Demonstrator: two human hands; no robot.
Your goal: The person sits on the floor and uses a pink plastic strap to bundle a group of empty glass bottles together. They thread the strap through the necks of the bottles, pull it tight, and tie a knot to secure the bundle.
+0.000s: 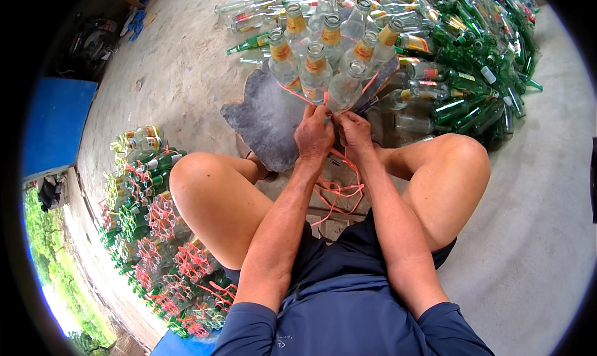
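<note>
A cluster of several clear glass bottles, most with orange-yellow neck labels, stands upright on a grey slab in front of me. Pink-orange plastic twine runs round the cluster at the bottles' shoulders. Close against the nearest bottle, my left hand is closed with its fingertips pinching the twine. My right hand sits right beside it, its fingers also closed on the twine. Loose loops of twine hang below my hands, between my knees. The fingertips partly hide the twine where the hands meet.
A large heap of green and clear bottles lies at the far right. At left stand bottle bundles bound with pink and yellow twine. A blue panel stands farther left. Concrete floor shows around the slab.
</note>
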